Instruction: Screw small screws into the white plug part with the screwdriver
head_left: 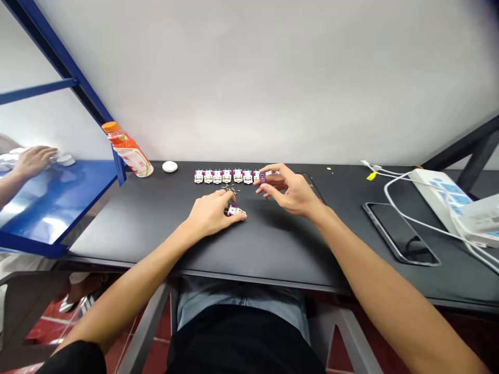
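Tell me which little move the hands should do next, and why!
Perhaps bring the right hand closer to the left hand: the right hand pinches a small purple piece at its fingertips, while the left hand holds a white-and-purple part, so the two could then be brought together.

- We're riding on the wearer's head, one camera, just above the near edge of the bench (265,254).
- It faces forward and tips steeply down: beyond the bench, white wall (280,78); on its near side, the wearer's lap (202,295).
- Close in, fingers (281,170) over the bench, yet wide, catching blue frame (39,91) left of it.
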Demonstrator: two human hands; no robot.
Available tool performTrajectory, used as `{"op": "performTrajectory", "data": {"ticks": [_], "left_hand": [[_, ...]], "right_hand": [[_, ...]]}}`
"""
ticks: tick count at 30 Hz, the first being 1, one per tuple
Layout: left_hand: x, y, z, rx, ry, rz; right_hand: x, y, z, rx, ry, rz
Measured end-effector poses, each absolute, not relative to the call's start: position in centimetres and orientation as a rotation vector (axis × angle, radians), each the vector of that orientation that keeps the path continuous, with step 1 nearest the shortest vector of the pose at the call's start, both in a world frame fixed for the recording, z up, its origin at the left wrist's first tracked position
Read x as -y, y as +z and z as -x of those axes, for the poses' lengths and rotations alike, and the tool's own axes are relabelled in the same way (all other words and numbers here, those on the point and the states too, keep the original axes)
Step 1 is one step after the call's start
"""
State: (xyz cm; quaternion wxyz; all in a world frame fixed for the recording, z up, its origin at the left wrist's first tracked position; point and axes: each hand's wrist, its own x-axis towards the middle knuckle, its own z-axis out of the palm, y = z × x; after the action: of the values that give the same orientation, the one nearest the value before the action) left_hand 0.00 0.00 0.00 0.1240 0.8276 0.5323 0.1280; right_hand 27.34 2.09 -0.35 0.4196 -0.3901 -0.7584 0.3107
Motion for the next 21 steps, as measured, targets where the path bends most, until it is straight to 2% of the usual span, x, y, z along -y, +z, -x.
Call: {"op": "performTrajectory", "data": {"ticks": [4, 8, 21], "left_hand": [[-4.2, 0.3, 3.1, -1.393, 0.648, -2.416], [-7.3, -0.6, 6.9, -1.137, 0.644, -2.381], [-8.2, -2.6, 7.6, -0.99, 0.52, -2.521]], "right_hand": [[-2.1, -0.9, -27.0, 1.95, 0.67, 0.92], [-2.2, -1.4, -26.5, 1.978, 0.573, 0.873], [-2.2, -2.7, -25.3, 1.963, 0.484, 0.802]]}}
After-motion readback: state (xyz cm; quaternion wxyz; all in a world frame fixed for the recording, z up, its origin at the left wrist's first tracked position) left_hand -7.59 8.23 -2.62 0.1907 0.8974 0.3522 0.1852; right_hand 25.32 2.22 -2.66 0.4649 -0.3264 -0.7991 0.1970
